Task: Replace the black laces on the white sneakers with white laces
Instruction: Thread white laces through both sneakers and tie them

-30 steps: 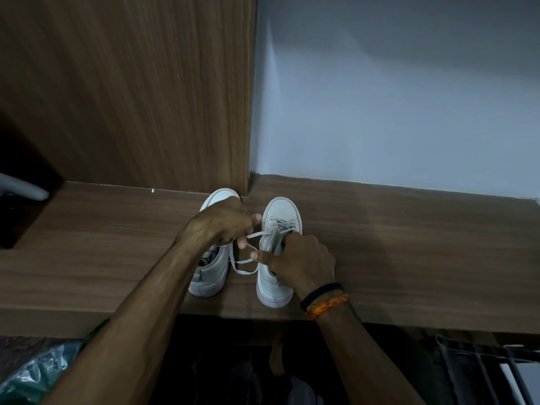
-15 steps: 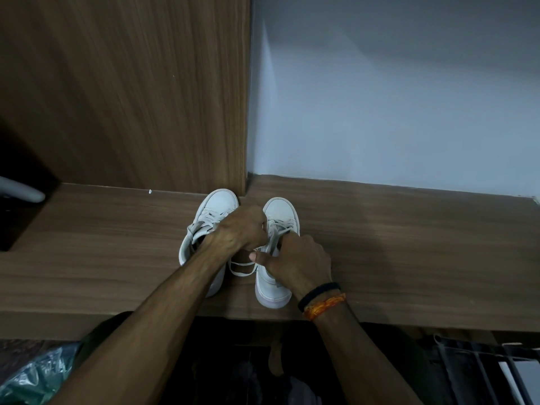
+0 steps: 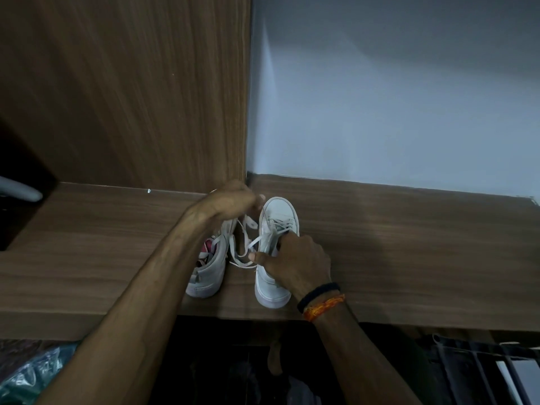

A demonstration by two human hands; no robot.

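Left hand (image 3: pixel 233 200) has pulled up toward frame centre, fingers curled on the white lace (image 3: pixel 244 249), drawing slack. Right hand (image 3: pixel 295 258) pinches the lace at the right sneaker (image 3: pixel 273 276), lower centre on the shelf (image 3: pixel 409 244). Looks like tightening; black laces not visible.

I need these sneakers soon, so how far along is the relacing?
Done: white lace crosses the front eyelets of the right sneaker, and no black lace shows. In hand: the left hand pulls a white lace up while the right hand holds that sneaker. Left: finishing and tying it; the left sneaker is mostly hidden, so its lacing is unclear.
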